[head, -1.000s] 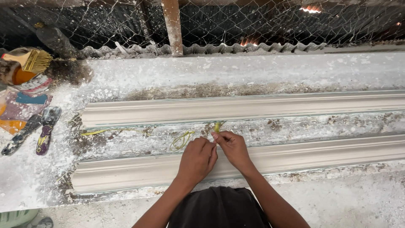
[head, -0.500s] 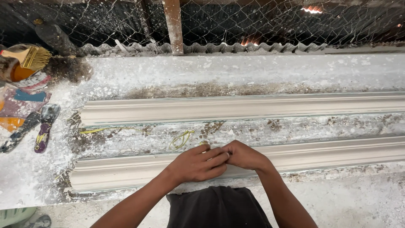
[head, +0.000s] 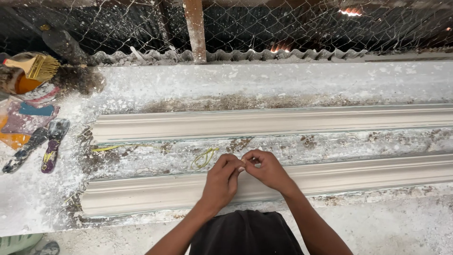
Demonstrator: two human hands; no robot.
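Two hands meet fingertip to fingertip over the dusty channel between a pair of long plaster mouldings. The left hand and right hand each have thumb and forefinger pinched together, and they seem to nip something small and pale between them; what it is cannot be made out. A loop of yellowish fibre strand lies just to the left of the fingers, on the channel floor, nearer the left hand than the right; whether it joins the pinched bit cannot be told. The near moulding runs left to right directly under the knuckles, and the far moulding lies parallel beyond the fingertips. Well off to the left sit a paintbrush and scrapers.
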